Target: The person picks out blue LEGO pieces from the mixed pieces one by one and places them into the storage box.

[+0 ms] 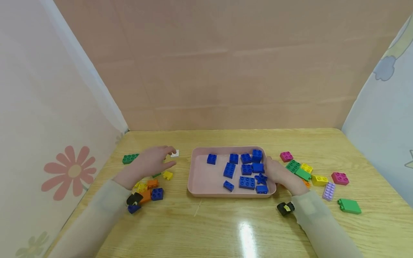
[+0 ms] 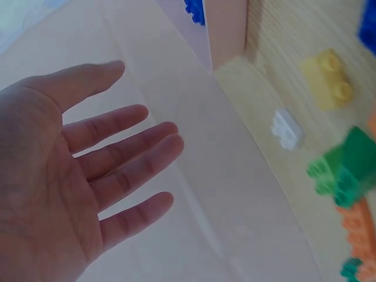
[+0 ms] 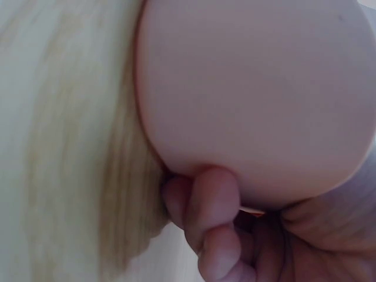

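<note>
A pink tray (image 1: 204,179) holds several blue bricks (image 1: 246,182), most of them toward its right half, along with a blue star-shaped piece (image 1: 260,178). At the tray's right end, my right hand (image 1: 280,174) grips the wall; in the right wrist view its curled fingers (image 3: 214,200) press against the tray's rounded outer corner (image 3: 252,100). My left hand (image 1: 150,162) hovers left of the tray, fingers spread and loosely bent, palm bare in the left wrist view. Nearest to its fingertips in the head view is a small white piece (image 1: 175,153).
Left of the tray lie a green brick (image 1: 130,158), a yellow brick (image 1: 167,175), orange bricks (image 1: 146,196) and a dark blue brick (image 1: 157,194). On the right are magenta (image 1: 340,178), purple (image 1: 329,191), yellow and green bricks (image 1: 350,206). Fabric-like panels enclose the wooden table (image 1: 180,229).
</note>
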